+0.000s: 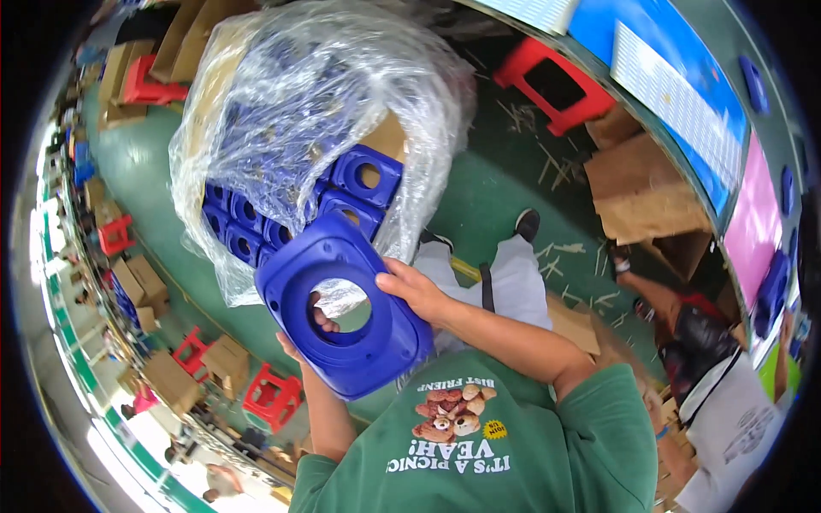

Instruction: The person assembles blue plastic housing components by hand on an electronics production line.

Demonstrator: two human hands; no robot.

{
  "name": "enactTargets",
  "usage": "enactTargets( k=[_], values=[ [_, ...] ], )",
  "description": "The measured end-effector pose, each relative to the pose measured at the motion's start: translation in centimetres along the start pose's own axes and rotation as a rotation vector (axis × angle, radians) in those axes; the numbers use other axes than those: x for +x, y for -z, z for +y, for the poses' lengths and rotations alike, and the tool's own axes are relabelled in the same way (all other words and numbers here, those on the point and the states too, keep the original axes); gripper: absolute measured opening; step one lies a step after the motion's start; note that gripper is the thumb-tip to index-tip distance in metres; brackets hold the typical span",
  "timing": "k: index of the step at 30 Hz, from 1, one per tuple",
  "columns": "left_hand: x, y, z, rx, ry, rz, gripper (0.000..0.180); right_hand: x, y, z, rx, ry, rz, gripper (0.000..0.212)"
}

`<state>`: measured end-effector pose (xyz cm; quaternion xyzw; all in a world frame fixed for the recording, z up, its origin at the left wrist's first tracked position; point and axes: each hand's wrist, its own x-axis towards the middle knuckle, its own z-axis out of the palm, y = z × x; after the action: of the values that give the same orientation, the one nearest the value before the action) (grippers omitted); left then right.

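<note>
A blue plastic part (pixel 282 256), a rounded rectangular plate with a large round hole, is tilted in front of my chest. My right hand (pixel 415 292) grips its right edge, thumb on the upper face. From the lower left, my left hand (pixel 322 318) supports it from beneath; some fingers show through the hole and the rest are hidden. Just beyond the part stands a big carton wrapped in clear plastic film (pixel 342 77). Several similar blue parts (pixel 368 175) lie stacked in rows inside, partly under the film.
At right runs a workbench with a blue sheet (pixel 684 68) and a pink sheet (pixel 754 222). A red stool (pixel 556 85) and brown cardboard (pixel 646 188) stand beside it. Another person (pixel 727 410) is at lower right. Scraps litter the green floor (pixel 479 188); red stools (pixel 272 398) and boxes line the left.
</note>
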<state>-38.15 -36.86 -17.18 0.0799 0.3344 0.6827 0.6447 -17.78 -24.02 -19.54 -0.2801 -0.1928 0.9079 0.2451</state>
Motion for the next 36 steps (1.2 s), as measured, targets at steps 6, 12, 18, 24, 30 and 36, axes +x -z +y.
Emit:
enactTargets(
  k=[6, 12, 18, 24, 30, 36],
  values=[
    [2.8, -12.7, -4.5, 0.04, 0.103, -0.271, 0.076, -5.6, 5.2, -5.4, 0.387, -0.011, -0.073, 0.049],
    [8.2, -26.7, -10.3, 0.108, 0.203, -0.61, 0.076, -12.2, 9.1, -15.4, 0.02, 0.261, 0.073, 0.053],
    [13.9, -34.6, -14.5, 0.679, 0.272, -0.645, 0.064, -19.9, 9.9, -23.9, -0.611, 0.789, 0.567, 0.06],
    [18.7, -41.3, -20.4, 0.844, 0.353, -0.578, 0.054, -22.2, 6.2, -28.1, -1.248, 1.075, 0.969, 0.07],
    [22.7, -39.8, -17.4, 0.585, 0.071, -0.75, 0.07, -16.0, 5.3, -32.0, -1.448, 1.081, 0.754, 0.07],
    [25.5, -36.1, -12.6, 0.548, 0.062, -0.442, 0.074, -10.6, 2.6, -33.4, -1.726, 0.934, 0.495, 0.076]
  ],
)
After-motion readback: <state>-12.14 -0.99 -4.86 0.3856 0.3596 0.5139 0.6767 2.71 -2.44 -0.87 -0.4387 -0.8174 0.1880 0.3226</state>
